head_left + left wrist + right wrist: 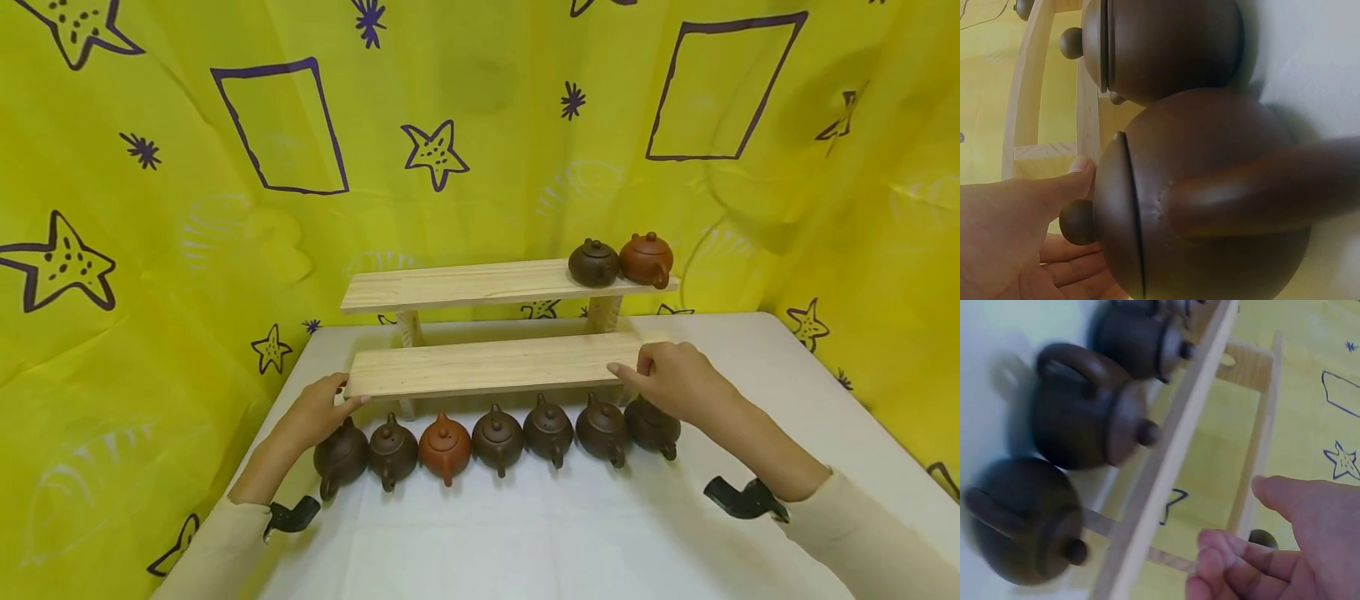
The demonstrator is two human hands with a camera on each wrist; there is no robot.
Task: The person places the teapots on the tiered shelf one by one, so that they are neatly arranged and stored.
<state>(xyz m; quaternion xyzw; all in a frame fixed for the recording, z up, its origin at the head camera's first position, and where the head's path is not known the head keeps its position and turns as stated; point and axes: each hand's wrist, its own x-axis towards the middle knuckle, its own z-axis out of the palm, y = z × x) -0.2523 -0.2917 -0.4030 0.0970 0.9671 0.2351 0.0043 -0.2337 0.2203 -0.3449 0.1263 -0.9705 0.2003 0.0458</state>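
A two-tier wooden shelf [480,367] stands on the table. My left hand [317,408] grips the left end of its lower board, thumb at the front edge, just above the leftmost dark brown teapot [339,460]. In the left wrist view that teapot's knob [1077,222] is close to the fingers. My right hand [678,379] is over the right end of the lower board with thumb and loosely bent fingers apart, holding nothing. Below it sits the rightmost brown teapot [652,427]. Several brown teapots and one reddish teapot [445,446] form a row before the shelf.
On the upper board's right end sit a dark teapot [593,265] and an orange-brown teapot [647,258]. A white cloth covers the table [480,542]. Behind hangs a yellow curtain [480,217] with drawn stars and frames. Black straps [291,515] circle both wrists.
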